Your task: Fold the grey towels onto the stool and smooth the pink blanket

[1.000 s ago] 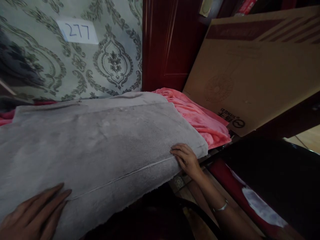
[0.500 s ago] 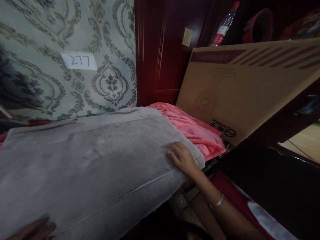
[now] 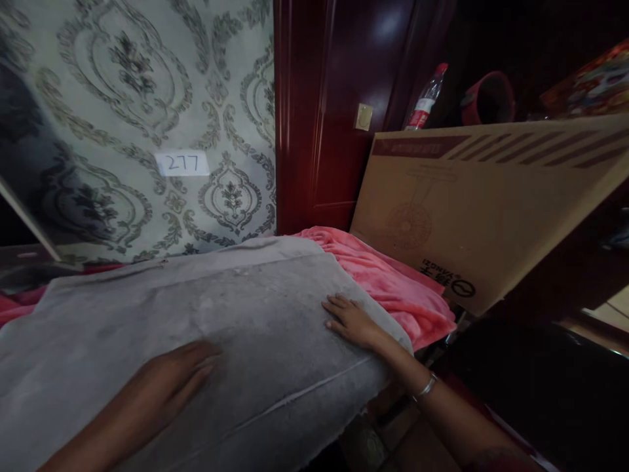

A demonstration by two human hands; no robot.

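A grey, soft-looking cloth (image 3: 255, 328) is spread wide before me, with a crease or seam line running across its near part. My right hand (image 3: 352, 320) lies flat on its right side, palm down, fingers stretched and apart, and holds nothing. Over the middle-left of the cloth is my left hand (image 3: 179, 377), fingers extended and fingertips blurred by motion; I see nothing in it. Whether the left fingertips touch the cloth I cannot tell. Beside and partly under the grey cloth's right edge lies a rumpled pink plush cloth (image 3: 383, 275).
A large cardboard box (image 3: 491, 203) leans at the right, with a bottle (image 3: 426, 101) and a pink ring-shaped object (image 3: 472, 101) behind its top edge. Patterned wallpaper (image 3: 230, 196) and a dark red panel (image 3: 324, 131) stand behind. A black surface (image 3: 535, 387) is at lower right.
My left hand has moved from the lower left corner inward over the cloth. My right hand stays at the cloth's right side. The view has tilted up and shifted left.
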